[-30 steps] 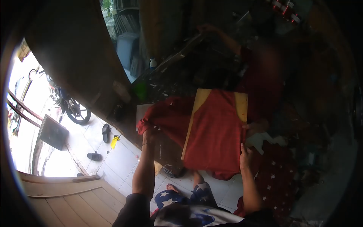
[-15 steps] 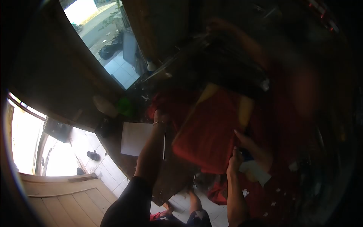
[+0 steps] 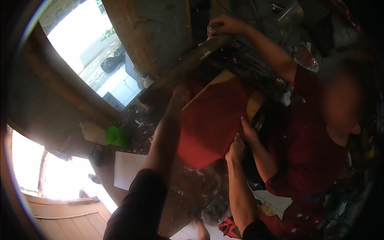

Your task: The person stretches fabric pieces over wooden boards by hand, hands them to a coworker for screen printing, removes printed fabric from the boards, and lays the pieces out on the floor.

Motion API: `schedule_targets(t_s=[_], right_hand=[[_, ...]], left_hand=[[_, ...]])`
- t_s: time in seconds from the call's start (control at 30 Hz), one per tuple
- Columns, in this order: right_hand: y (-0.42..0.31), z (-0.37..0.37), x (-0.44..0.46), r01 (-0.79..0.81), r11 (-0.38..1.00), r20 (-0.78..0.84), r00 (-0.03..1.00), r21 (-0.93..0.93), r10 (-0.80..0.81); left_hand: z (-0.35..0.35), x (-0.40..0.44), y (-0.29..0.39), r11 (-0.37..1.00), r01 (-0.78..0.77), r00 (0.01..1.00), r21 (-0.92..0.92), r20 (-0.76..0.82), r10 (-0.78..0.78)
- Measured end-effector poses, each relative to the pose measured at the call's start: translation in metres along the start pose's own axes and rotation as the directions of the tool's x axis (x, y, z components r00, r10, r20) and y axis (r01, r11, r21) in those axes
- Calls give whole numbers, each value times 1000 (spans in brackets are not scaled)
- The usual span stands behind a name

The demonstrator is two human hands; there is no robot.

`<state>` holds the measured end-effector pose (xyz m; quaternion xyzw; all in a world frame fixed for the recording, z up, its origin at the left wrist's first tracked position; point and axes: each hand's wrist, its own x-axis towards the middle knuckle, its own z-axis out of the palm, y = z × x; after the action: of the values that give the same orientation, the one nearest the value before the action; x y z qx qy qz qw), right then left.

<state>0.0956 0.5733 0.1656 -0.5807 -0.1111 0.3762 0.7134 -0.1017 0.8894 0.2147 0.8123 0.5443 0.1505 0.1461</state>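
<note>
A red cloth (image 3: 212,120) lies over a yellowish panel (image 3: 225,77), whose bare edge shows along the top and at the right. My right hand (image 3: 236,149) is closed on the cloth's lower right edge, thumb up. Close beside it, a co-worker's hand (image 3: 249,127) touches the same edge. My left hand (image 3: 181,94) reaches to the left side of the panel, against darker red fabric; its fingers are dim and partly hidden.
The co-worker in a dark red shirt (image 3: 308,160) sits at the right, other hand (image 3: 228,26) on a wooden beam (image 3: 200,56). White paper (image 3: 127,166), a green object (image 3: 117,136) and a small white bottle (image 3: 147,81) are at the left. Scraps litter the dark tabletop (image 3: 188,192).
The red cloth and panel have shifted slightly left and up in view. My left hand has moved up to the panel's left side. The view has turned and brightened.
</note>
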Motion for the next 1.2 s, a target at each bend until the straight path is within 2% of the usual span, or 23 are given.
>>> schedule_targets(t_s=[0.03,0.1,0.13,0.2,0.27,0.33,0.37,0.43,0.5,0.53,0.57,0.63,0.67,0.73,0.77,0.8,0.87,0.9,0.93,1.0,1.07,1.13,1.2], right_hand=[[5,6,8,-15,999,15,1000,31,15],[15,18,20,-49,995,40,998,91,46],[21,23,25,-69,991,52,997,116,64],[25,33,29,-95,983,65,994,155,86],[27,41,33,-71,979,66,996,191,60],[28,48,37,4,972,67,998,235,-20],[28,47,34,-26,973,56,998,231,14],[14,51,38,-76,972,23,997,221,72],[12,46,38,-141,964,23,990,227,139],[9,44,40,-180,954,45,984,238,174],[7,39,50,-233,956,46,973,177,228],[-1,34,42,-268,959,47,963,90,265],[-8,30,34,-219,976,18,976,5,219],[-3,4,33,-96,965,-37,995,-243,90],[11,-20,40,-31,915,-62,998,-402,7],[32,-56,45,39,823,-18,998,-566,-60],[35,-97,-6,201,880,108,979,-430,-170],[22,-109,-44,351,765,262,934,-539,-244],[2,-97,-99,106,873,101,993,-475,-66],[4,-133,-178,149,817,156,985,-557,-73],[21,-197,-243,186,691,188,979,-699,-73],[18,-253,-316,240,318,290,950,-917,119],[24,-321,-369,158,321,293,854,-934,431]], left_hand=[[2,10,2,1000,-3,1000,-3,-2,3],[11,17,8,976,135,979,168,129,-158],[-11,-3,24,975,140,975,172,149,-167],[-62,-36,51,951,265,933,160,208,-295],[-34,-37,24,929,329,928,171,125,-351],[-28,-68,14,990,142,990,-4,26,-142],[-25,-95,10,988,155,986,12,55,-156],[-40,-159,26,971,-110,981,-211,-178,73],[-45,-236,52,979,-158,958,-125,-261,121],[-50,-277,77,895,-145,936,-421,-351,-14],[0,-331,58,830,-130,928,-542,-362,-92],[-52,-410,120,768,-66,988,-637,-149,-38],[-78,-447,150,684,108,991,-721,29,-127],[-76,-533,167,640,242,968,-730,228,-106],[-76,-577,175,579,417,904,-701,383,-187],[-96,-601,183,561,526,828,-639,536,-166],[-100,-674,185,542,552,811,-634,558,-174],[-108,-702,185,543,604,762,-584,623,-177],[-131,-712,186,549,639,744,-539,615,-263],[-137,-758,188,496,748,630,-441,706,-323],[-136,-796,196,504,767,599,-397,726,-337],[-132,-824,196,500,756,610,-424,734,-300],[-140,-840,195,493,713,662,-498,709,-242]])
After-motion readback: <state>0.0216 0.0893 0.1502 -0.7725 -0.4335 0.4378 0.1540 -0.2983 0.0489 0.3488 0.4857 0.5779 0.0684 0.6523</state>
